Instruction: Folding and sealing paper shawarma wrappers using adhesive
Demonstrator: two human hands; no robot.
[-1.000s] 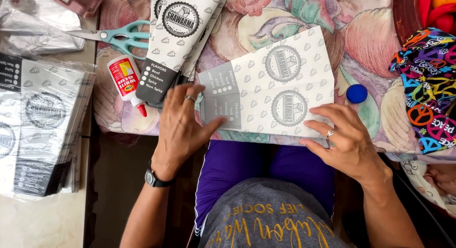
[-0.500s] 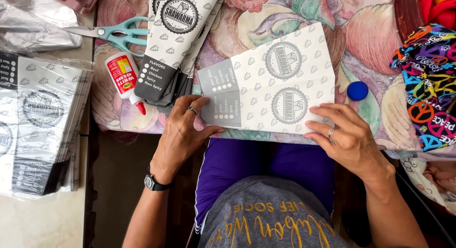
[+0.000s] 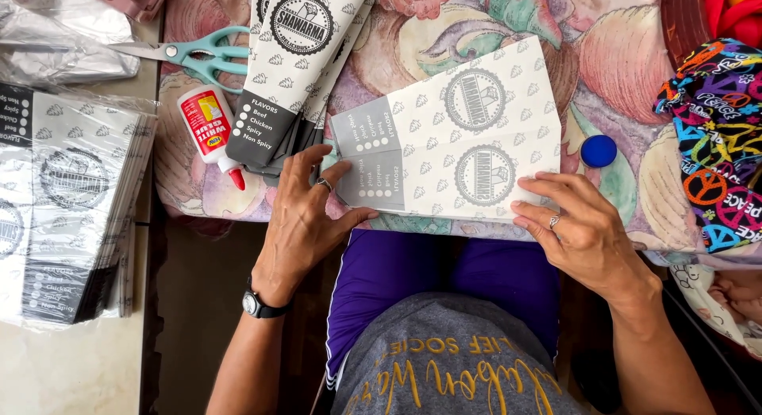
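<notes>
Head view: left hand (image 3: 305, 212) and right hand (image 3: 575, 224) lie open, flat on the folded paper sleeve (image 3: 456, 141); pressing evenly along the near edge would likely keep the crease straight.

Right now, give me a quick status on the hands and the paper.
Left hand flat on printed paper sheet, grey end. Right hand pressing its lower right edge. Glue bottle and scissors lie clear, left.

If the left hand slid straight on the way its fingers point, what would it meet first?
Probably the stack of folded printed paper sleeves, just beyond the left hand; its fingertips already rest on the flat printed sheet's grey end.
</notes>
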